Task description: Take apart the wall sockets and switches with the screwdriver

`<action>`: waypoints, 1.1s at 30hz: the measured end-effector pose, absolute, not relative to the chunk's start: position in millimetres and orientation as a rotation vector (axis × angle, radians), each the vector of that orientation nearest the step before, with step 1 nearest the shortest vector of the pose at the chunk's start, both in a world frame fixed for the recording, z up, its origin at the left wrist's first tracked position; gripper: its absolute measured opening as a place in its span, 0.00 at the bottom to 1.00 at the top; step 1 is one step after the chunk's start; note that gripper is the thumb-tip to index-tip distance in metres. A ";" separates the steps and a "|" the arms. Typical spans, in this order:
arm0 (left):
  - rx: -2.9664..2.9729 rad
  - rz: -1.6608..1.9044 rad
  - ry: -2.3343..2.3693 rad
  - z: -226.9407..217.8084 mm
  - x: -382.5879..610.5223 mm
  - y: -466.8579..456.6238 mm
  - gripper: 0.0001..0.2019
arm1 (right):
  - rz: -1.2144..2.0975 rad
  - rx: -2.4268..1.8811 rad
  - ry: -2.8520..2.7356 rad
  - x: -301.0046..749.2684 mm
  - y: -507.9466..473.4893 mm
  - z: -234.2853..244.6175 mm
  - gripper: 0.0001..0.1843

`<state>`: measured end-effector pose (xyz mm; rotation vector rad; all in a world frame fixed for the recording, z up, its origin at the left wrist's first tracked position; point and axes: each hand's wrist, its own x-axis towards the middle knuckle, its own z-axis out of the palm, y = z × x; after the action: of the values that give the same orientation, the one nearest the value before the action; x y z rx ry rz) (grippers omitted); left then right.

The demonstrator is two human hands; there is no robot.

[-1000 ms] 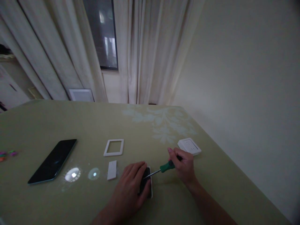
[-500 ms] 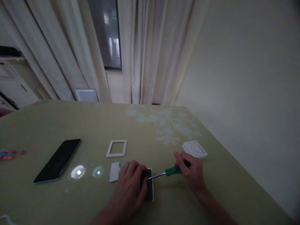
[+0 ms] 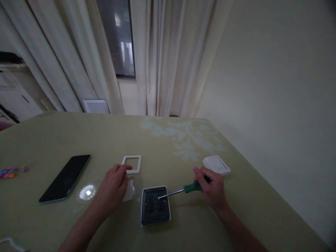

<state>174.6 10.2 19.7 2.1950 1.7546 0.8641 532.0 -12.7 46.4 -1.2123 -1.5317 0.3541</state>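
A dark switch body [image 3: 154, 205] with a white edge lies face up on the green tablecloth [image 3: 168, 147]. My right hand [image 3: 212, 189] is closed round a green-handled screwdriver [image 3: 181, 191], whose metal tip rests on the switch body. My left hand [image 3: 114, 185] hovers to the left of it, fingers curled, over a small white rocker plate [image 3: 129, 191] and just below a white square frame [image 3: 132, 164]. I cannot see whether its fingers hold anything.
A black phone [image 3: 65, 177] lies at the left, with a bright light spot [image 3: 86, 192] beside it. A white socket [image 3: 216, 165] sits behind my right hand. Coloured bits [image 3: 12, 172] lie at the far left edge. Curtains and a wall stand behind the table.
My left hand has lifted off the switch body and moved left to the rocker plate, uncovering the dark body. The screwdriver stays on it.
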 end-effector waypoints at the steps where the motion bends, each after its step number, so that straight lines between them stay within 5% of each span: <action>1: 2.213 0.840 1.790 17.0 169.8 13.9 0.16 | 0.359 -1.208 -1.529 531.6 -12.8 46.1 0.29; 6: 2.240 0.841 1.866 19.4 178.1 11.8 0.15 | 0.374 -1.164 -1.478 529.7 -11.5 46.0 0.20; 10: 2.285 0.916 1.458 28.7 211.6 -12.2 0.16 | 0.282 -1.102 -1.420 530.1 -8.7 60.4 0.11; 16: 2.310 0.575 1.092 24.3 248.4 -39.6 0.30 | 0.188 -0.928 -1.649 510.6 -1.5 112.3 0.21; 33: 2.254 0.597 1.113 17.0 248.4 -39.6 0.32 | 0.159 -0.706 -1.906 472.9 6.9 128.7 0.21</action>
<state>248.4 -39.6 17.0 2.2535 1.1134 0.5969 472.9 6.9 128.7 -0.7061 -1.9056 0.1589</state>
